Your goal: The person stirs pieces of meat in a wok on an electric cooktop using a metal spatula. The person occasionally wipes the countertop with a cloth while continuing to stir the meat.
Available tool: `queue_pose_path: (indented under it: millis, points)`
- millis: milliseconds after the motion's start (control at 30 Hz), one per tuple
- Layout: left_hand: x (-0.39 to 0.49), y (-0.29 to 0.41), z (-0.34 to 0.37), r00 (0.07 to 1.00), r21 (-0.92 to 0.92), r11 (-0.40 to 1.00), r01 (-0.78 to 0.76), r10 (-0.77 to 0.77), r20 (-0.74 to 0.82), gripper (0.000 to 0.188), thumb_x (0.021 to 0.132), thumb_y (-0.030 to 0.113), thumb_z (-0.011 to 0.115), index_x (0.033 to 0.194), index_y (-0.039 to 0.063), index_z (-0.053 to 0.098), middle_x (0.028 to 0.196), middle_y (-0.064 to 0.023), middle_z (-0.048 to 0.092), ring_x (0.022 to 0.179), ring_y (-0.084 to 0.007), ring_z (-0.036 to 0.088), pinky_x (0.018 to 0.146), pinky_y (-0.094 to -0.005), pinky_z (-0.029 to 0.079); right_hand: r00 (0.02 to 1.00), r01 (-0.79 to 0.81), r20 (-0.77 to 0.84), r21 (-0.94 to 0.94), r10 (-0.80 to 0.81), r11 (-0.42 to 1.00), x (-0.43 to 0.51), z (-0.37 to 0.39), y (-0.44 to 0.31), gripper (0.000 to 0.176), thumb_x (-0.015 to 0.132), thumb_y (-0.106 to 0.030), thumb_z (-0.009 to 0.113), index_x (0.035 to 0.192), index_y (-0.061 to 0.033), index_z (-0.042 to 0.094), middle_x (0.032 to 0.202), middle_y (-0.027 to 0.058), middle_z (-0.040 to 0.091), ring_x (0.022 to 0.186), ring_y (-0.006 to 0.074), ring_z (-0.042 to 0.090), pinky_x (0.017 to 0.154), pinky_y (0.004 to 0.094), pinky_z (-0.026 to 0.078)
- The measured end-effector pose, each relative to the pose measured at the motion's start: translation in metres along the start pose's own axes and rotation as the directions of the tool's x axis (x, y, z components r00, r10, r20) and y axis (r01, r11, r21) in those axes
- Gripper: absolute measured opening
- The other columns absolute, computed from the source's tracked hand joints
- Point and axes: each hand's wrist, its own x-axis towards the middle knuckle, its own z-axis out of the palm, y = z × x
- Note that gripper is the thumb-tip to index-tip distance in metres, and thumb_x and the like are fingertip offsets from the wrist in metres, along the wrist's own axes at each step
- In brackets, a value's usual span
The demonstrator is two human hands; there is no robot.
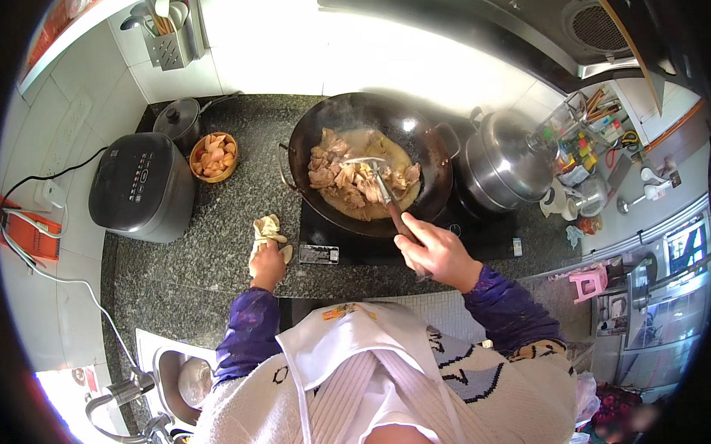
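A large dark wok [381,106] with two loop handles sits on the black cooktop [362,251]. Chunks of cooked meat [330,170] lie in brownish liquid in it, with faint steam above. My right hand [439,251] grips the handle of a metal spatula [383,183], whose head is among the meat. On the granite counter left of the cooktop, my left hand [267,265] holds a crumpled pale yellow cloth [267,230]. Further back, a round bowl [230,173] holds peeled, pinkish chunks that I cannot identify for certain.
A black rice cooker [140,188] and a small lidded pot [179,122] stand at left. Close on the wok's right is a steel steamer pot [503,161]. Jars and utensils crowd the right corner; a sink [167,375] with a faucet lies at lower left.
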Motion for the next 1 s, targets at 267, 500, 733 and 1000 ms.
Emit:
queue_pose_path:
  millis: [267, 500, 733, 1000]
  points:
    - [-0.005, 0.004, -0.008, 1.000, -0.029, 0.999, 0.016, -0.016, 0.012, 0.043, 0.093, 0.031, 0.059, 0.126, 0.006, 0.047, 0.117, -0.0183, 0.061, 0.103, -0.0364, 0.065, 0.082, -0.0465, 0.054, 0.961, -0.185, -0.160, 0.237, 0.226, 0.954, 0.090, -0.025, -0.027, 0.026, 0.078, -0.007, 0.076, 0.102, -0.0044, 0.067, 0.096, 0.0164, 0.070, 0.079, 0.0289, 0.072, 0.070, 0.0352, 0.057]
    - [-0.002, 0.003, -0.003, 1.000, -0.009, 1.000, 0.025, -0.025, 0.007, 0.041, 0.093, 0.030, 0.059, 0.125, 0.007, 0.048, 0.119, -0.0175, 0.060, 0.104, -0.0364, 0.064, 0.083, -0.0477, 0.054, 0.928, -0.371, 0.085, 0.179, 0.362, 0.911, 0.151, 0.036, -0.023, 0.024, 0.082, -0.029, 0.069, 0.079, -0.0061, 0.064, 0.062, 0.0121, 0.063, 0.056, 0.0280, 0.065, 0.050, 0.0412, 0.050]
    - [-0.002, 0.003, -0.006, 1.000, -0.068, 0.998, -0.003, 0.002, -0.020, 0.033, 0.093, 0.029, 0.056, 0.117, 0.006, 0.053, 0.115, -0.0203, 0.062, 0.104, -0.0393, 0.063, 0.085, -0.0497, 0.052, 0.888, -0.421, 0.226, 0.043, 0.401, 0.906, 0.149, 0.047, 0.029, 0.026, 0.080, -0.032, 0.070, 0.084, -0.0065, 0.069, 0.070, 0.0136, 0.068, 0.067, 0.0315, 0.069, 0.062, 0.0438, 0.055]
    - [0.000, 0.002, -0.004, 0.999, -0.079, 0.996, 0.036, -0.036, -0.001, 0.032, 0.092, 0.029, 0.054, 0.116, 0.006, 0.054, 0.114, -0.0201, 0.063, 0.105, -0.0395, 0.063, 0.086, -0.0503, 0.051, 0.729, -0.632, 0.011, 0.394, 0.684, 0.668, 0.094, -0.056, 0.096, 0.014, 0.087, -0.022, 0.068, 0.089, -0.0079, 0.071, 0.077, 0.0052, 0.070, 0.068, 0.0162, 0.066, 0.066, 0.0335, 0.053]
